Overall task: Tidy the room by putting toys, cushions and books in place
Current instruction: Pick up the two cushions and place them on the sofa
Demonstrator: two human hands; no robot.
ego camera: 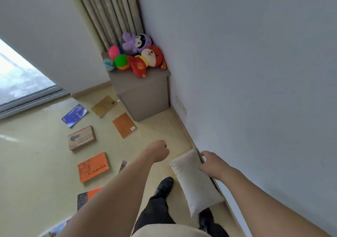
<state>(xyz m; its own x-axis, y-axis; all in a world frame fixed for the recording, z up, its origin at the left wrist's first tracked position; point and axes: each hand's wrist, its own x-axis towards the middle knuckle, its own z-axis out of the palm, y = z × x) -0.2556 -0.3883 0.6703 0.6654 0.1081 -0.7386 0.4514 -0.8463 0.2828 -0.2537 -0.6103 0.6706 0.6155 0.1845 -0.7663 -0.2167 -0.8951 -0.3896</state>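
A cream cushion (193, 182) leans on the floor against the right wall. My right hand (209, 163) grips its upper right edge, fingers curled over it. My left hand (160, 150) hangs above the floor to the cushion's left, fingers curled into a loose fist with nothing in it. Several books lie flat on the floor: an orange one (93, 166), a brown one (81, 140), a blue one (74, 115), a tan one (104, 105) and an orange-brown one (124, 125). Plush toys (145, 54) and balls (114, 58) sit on a grey cabinet (144, 94) in the corner.
Curtains (109, 9) hang behind the cabinet. A window (20, 72) reaches the floor at the left. My black shoes (165, 186) stand beside the cushion. More books (85, 198) lie at the lower left, partly hidden by my left arm.
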